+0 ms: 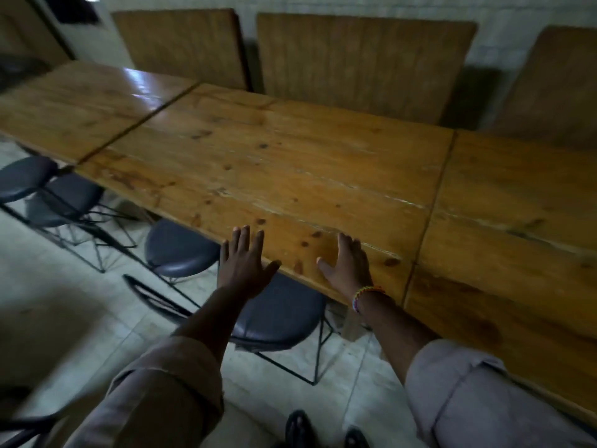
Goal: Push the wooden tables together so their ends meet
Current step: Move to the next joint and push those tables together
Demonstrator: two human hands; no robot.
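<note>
Three wooden worktops in a row; middle worktop central, neighbours meeting both its ends at thin dark seams. Left hand spread over its near edge, right hand spread flat just beside. Likely heavy, stiff, glossy; best pushed at the edge. Legs hidden; seam gaps hard to judge.

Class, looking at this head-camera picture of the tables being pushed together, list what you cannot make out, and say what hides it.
1. Table legs: hidden under the middle table top.
2. Right table: its far end is cut off by the frame edge.
3. Left hand: motion blur hides whether it touches the table edge.
4. Left stools: smeared by blur.
</note>
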